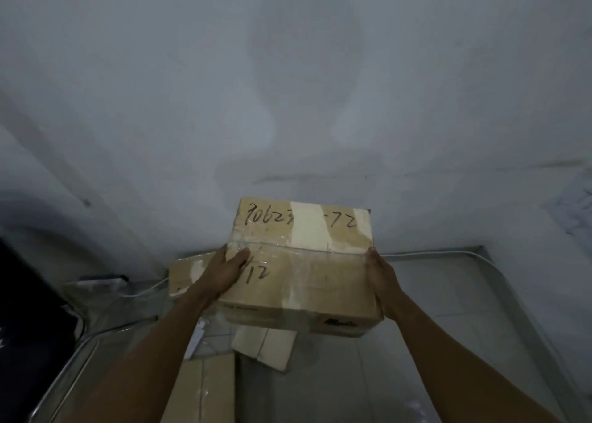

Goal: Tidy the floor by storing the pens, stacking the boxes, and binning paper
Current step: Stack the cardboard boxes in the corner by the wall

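Centre frame, left hand [228, 270] and right hand [381, 276] clamp the taped cardboard box [301, 262] by its sides; stiff, slick tape, seemingly moderately heavy.

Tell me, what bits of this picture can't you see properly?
All in the head view:
Writing on the held box: pale tape covers the middle numbers, and the thumb of the left hand hides part of the lower line.
The right hand: its fingers are behind the box.
The box behind: mostly hidden by the left hand and held box.
The bottom box: cut off by the lower edge.
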